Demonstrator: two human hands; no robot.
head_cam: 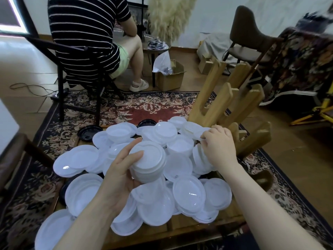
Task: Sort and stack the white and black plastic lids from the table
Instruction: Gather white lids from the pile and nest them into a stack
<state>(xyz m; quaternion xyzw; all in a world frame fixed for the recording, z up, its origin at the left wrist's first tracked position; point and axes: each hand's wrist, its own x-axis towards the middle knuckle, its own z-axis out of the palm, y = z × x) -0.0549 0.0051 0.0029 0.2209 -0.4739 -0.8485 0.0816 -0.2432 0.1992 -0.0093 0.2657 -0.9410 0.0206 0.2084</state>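
Note:
A heap of white plastic lids covers the wooden table. My left hand grips a stack of white lids from the left side, held above the heap. My right hand pinches the edge of a single white lid at the far right of the heap. Two black lids show at the far edge, one to the left and one near the middle, both partly covered by white ones.
A wooden rack with upright slats stands at the table's far right corner. Beyond the patterned rug a person in a striped top sits on a black chair. A cardboard box and a brown chair stand farther back.

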